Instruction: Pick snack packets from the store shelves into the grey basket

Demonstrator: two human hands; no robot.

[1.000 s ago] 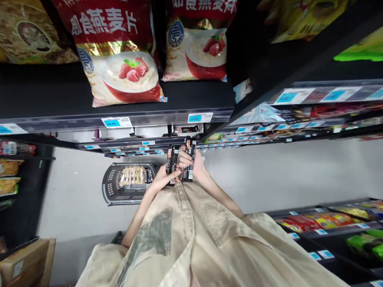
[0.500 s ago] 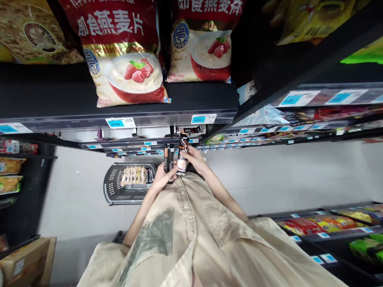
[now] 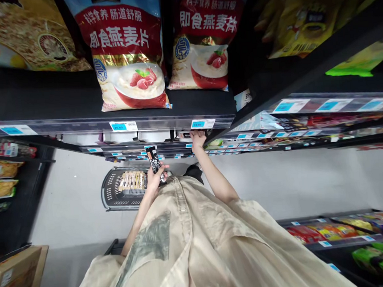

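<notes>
Head view: left hand (image 3: 154,178), black packet (image 3: 153,158)

Fingers grip its lower half, beside the basket (image 3: 108,194). Can't tell whether the right hand (image 3: 198,139), at a shelf box (image 3: 182,136), grasps anything. Probably light, slick, snappable: best held mid-length.

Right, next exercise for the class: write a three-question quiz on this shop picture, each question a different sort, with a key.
1. True or false: the person's left hand is holding nothing.

2. Where is the person's right hand?
a) on a shirt button
b) at a shelf lower than the oat bags
c) on a cardboard carton

3. Fill in the gap: the basket stands on the ____.

Key:
1. False; it holds a black packet.
2. b
3. floor
</notes>
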